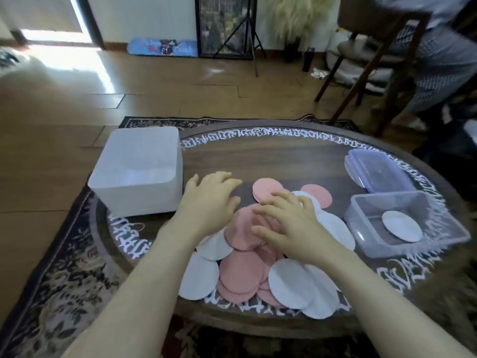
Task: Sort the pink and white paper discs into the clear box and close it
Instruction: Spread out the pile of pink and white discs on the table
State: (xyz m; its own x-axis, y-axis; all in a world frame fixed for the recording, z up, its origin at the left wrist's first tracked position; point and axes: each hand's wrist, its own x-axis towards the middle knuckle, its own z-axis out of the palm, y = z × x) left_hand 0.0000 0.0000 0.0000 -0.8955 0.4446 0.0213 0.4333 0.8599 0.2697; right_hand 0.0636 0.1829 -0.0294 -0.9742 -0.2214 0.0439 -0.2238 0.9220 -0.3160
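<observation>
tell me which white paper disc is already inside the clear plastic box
The lone white paper disc lying on the clear plastic box's floor at far right; every other white disc lies on the wooden table.

Wood plank floor (160, 81) ahead of me, sunlight (64, 58) spilling in from a doorway far left. Dark patterned rug (64, 267) under the round wooden table (258, 156). Tripod (247, 34) and framed picture (222, 24) against the white wall (144, 16); wooden chair (382, 52) on the right.
</observation>
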